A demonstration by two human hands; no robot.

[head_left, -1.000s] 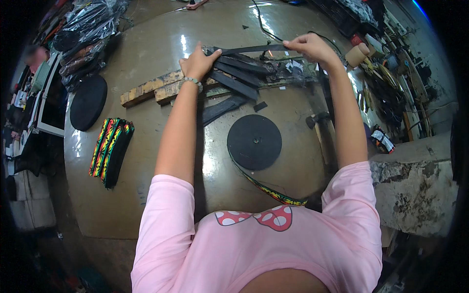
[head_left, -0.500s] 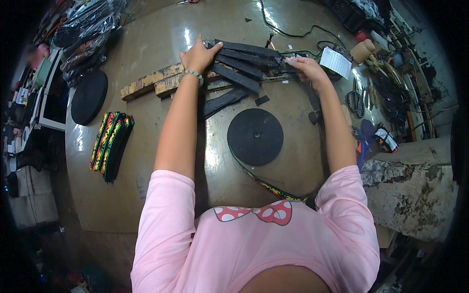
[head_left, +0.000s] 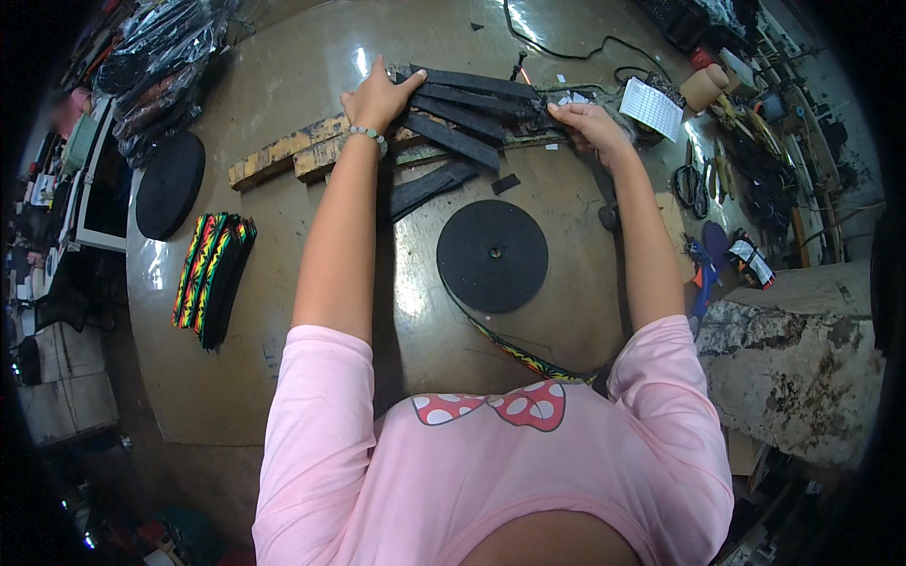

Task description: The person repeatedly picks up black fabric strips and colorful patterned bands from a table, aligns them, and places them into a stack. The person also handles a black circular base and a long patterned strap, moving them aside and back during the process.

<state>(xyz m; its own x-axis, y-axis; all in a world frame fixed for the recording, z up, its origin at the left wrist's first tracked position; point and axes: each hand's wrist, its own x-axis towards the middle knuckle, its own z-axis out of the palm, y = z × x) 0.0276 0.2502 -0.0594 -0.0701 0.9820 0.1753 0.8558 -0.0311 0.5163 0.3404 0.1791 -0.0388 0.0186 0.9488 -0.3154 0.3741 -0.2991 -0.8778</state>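
Several flat black strips (head_left: 460, 113) of what looks like webbing lie fanned across black-stained wooden bars at the far middle of the table. My left hand (head_left: 373, 102) rests at their left end, thumb and forefinger spread, the thumb touching the top strip. Its other fingers are partly hidden. At the right end my right hand (head_left: 593, 130) pinches with thumb and forefinger. What lies between those fingertips is too small to make out. Closer to me is a flat black roll of webbing (head_left: 493, 257), its patterned red, yellow and green tail (head_left: 517, 354) trailing toward my shirt.
Yellowish wooden bars (head_left: 274, 167) run left from the strips. A second black roll (head_left: 170, 186) and a patterned webbing bundle (head_left: 213, 280) lie left. On the right are a white paper (head_left: 651, 108), scissors (head_left: 692, 189) and a thread cone (head_left: 703, 89). A black cable (head_left: 566, 68) crosses the back.
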